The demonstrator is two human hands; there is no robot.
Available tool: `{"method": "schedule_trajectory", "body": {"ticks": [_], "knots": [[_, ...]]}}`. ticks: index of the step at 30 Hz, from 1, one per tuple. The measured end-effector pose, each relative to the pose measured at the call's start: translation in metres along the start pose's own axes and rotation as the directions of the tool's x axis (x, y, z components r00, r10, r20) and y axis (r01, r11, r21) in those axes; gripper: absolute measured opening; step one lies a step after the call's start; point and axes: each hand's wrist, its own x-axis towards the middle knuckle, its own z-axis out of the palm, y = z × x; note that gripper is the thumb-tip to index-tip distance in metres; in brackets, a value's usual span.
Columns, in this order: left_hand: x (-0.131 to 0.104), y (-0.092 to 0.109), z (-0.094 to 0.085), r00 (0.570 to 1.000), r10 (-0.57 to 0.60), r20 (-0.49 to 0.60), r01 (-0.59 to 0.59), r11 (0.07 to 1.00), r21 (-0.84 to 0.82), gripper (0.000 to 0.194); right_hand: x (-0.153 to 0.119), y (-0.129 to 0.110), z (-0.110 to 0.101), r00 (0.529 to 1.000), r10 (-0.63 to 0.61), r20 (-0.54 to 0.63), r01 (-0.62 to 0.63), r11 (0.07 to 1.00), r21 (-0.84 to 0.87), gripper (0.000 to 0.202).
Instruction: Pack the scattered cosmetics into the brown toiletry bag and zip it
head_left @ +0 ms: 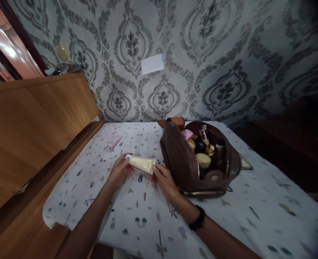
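A pale yellow squeeze tube (pixel 141 163) with a white cap is held level between both hands above the patterned cloth. My left hand (pixel 120 169) grips it at the capped end. At the flat crimped end, my right hand (pixel 162 179) pinches it between thumb and fingers. Just right of that hand stands a brown leather bag (pixel 179 162), unzipped at the top. Inside it I see a round yellow-lidded jar (pixel 203 160), a pink item (pixel 189 134) and several other small containers. A pink tube (pixel 114 143) lies on the cloth beyond my left hand.
The white printed cloth (pixel 137 219) covers the surface up to the patterned wall (pixel 161 43). A wooden cabinet or headboard (pixel 40 115) borders the left side. A blurred small object (pixel 245 162) lies right of the bag. White paper (pixel 152 64) is on the wall.
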Motion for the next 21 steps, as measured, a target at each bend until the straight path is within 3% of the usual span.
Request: {"method": "schedule_trajectory", "body": {"ticks": [14, 21], "knots": [[0.001, 0.0, 0.0, 0.993, 0.081, -0.081, -0.078, 0.996, 0.039, 0.051, -0.007, -0.011, 0.005, 1.0, 0.013, 0.003, -0.013, 1.0, -0.001, 0.049], [0.0, 0.002, 0.0, 0.987, 0.115, -0.115, -0.107, 0.992, 0.074, 0.05, -0.009, -0.019, 0.005, 0.997, 0.081, 0.005, -0.08, 0.974, 0.214, 0.055]]}}
